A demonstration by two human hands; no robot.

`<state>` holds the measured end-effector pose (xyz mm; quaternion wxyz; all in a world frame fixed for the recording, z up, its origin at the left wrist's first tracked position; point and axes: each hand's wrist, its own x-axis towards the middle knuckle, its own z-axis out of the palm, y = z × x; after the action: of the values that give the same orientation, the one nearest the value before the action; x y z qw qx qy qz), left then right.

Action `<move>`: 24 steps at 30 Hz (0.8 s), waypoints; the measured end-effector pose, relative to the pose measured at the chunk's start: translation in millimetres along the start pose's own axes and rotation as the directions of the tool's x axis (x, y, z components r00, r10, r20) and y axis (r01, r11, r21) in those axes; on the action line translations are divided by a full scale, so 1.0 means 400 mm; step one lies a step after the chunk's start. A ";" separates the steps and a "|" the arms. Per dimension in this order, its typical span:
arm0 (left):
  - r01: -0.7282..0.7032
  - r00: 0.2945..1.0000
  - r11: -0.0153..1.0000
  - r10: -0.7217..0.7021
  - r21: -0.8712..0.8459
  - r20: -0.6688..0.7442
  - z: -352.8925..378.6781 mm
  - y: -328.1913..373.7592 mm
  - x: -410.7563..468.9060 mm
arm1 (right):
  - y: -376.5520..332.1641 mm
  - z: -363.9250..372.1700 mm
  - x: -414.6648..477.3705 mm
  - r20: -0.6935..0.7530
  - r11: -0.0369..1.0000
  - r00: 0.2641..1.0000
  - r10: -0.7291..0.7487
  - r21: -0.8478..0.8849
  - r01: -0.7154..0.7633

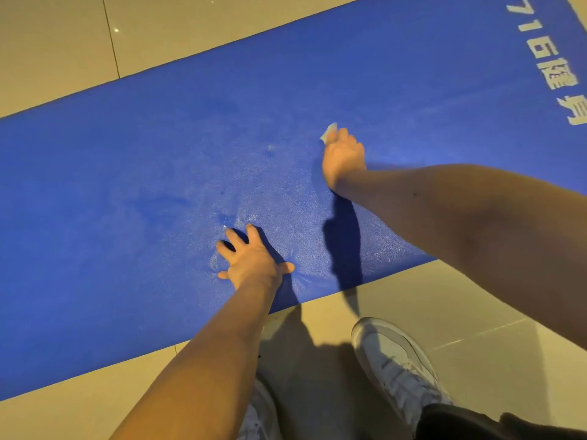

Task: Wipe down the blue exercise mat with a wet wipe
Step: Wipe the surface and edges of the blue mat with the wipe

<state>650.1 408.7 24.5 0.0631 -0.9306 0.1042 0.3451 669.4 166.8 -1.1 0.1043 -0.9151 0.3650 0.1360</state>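
Observation:
The blue exercise mat (133, 192) lies flat on the tiled floor and runs diagonally across the view, with white printed characters at its far right end. My right hand (344, 157) grips a small white wet wipe (328, 134) and holds it down on the mat near the middle; only a corner of the wipe shows past the fingers. My left hand (251, 255) presses on the mat near its front edge with fingers spread, denting the foam. The surface between the hands looks pale and streaked.
Beige floor tiles (57, 42) surround the mat on both long sides. My white shoe (394, 360) stands on the tiles just in front of the mat's near edge, and a second shoe (259, 414) shows partly under my left forearm.

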 end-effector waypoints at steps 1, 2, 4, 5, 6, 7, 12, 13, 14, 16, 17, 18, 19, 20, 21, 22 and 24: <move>-0.001 1.000 1.000 0.001 -0.003 0.002 0.000 0.000 0.001 | -0.030 0.011 -0.022 -0.005 0.998 0.998 -0.057 0.006 0.057; 0.000 1.000 1.000 0.000 -0.005 0.004 0.000 0.000 0.001 | -0.061 0.027 -0.047 -0.022 0.990 0.990 -0.139 -0.004 0.139; 0.001 1.000 1.000 -0.001 -0.003 0.007 -0.001 0.001 0.001 | -0.119 0.065 -0.115 -0.017 0.933 0.934 -0.357 -0.044 0.356; 0.002 1.000 1.000 -0.002 0.000 0.008 -0.001 0.002 0.001 | -0.142 0.079 -0.150 0.017 0.888 0.889 -0.457 -0.049 0.458; 0.004 1.000 1.000 -0.004 0.000 0.010 -0.002 0.001 0.000 | -0.156 0.086 -0.175 0.057 0.844 0.846 -0.530 -0.059 0.533; 0.004 1.000 1.000 -0.004 -0.002 0.012 -0.003 0.000 -0.001 | -0.160 0.087 -0.186 0.083 0.812 0.814 -0.575 -0.067 0.580; -0.002 1.000 1.000 0.002 -0.005 0.001 -0.004 -0.007 -0.001 | -0.082 0.029 -0.098 0.099 0.837 0.837 -0.539 -0.046 0.545; -0.004 1.000 1.000 0.004 -0.007 -0.003 -0.003 -0.009 0.000 | -0.058 0.017 -0.072 0.082 0.879 0.879 -0.469 -0.049 0.474; -0.006 1.000 1.000 0.006 -0.006 -0.004 -0.001 -0.010 0.000 | -0.031 0.005 -0.042 0.054 0.923 0.923 -0.380 -0.048 0.383; -0.004 1.000 1.000 0.004 0.003 0.000 0.001 -0.010 0.000 | 0.022 -0.015 0.020 0.007 0.980 0.982 -0.189 -0.068 0.189; -0.002 1.000 1.000 0.002 0.008 0.000 0.002 -0.009 0.000 | 0.041 -0.023 0.043 -0.003 0.990 0.993 -0.114 -0.082 0.114; 0.000 1.000 1.000 0.000 0.010 0.001 0.003 -0.008 0.001 | 0.052 -0.029 0.056 -0.006 0.994 0.998 -0.062 -0.095 0.061; 0.001 1.000 1.000 -0.001 0.009 0.003 0.004 -0.006 0.002 | 0.052 -0.029 0.062 -0.013 0.995 0.999 -0.030 -0.096 0.028; 0.001 1.000 1.000 -0.001 0.007 0.004 0.004 -0.005 0.004 | 0.042 -0.026 0.059 -0.016 0.996 1.000 -0.016 -0.083 0.014; 0.003 1.000 1.000 -0.003 0.005 0.008 0.004 -0.003 0.006 | 0.024 -0.023 0.046 -0.015 0.998 1.000 -0.020 -0.067 0.019; 0.004 1.000 1.000 -0.004 0.005 0.010 0.003 -0.003 0.007 | 0.001 -0.016 0.028 -0.014 0.997 0.999 -0.052 -0.056 0.052; 0.003 1.000 1.000 -0.003 0.010 0.011 0.001 -0.003 0.005 | -0.050 0.005 -0.024 -0.029 0.982 0.983 -0.179 -0.059 0.177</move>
<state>651.5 409.5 22.9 0.0688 -0.9285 0.1040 0.3496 676.3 187.9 2.2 0.0840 -0.9488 0.2795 0.1205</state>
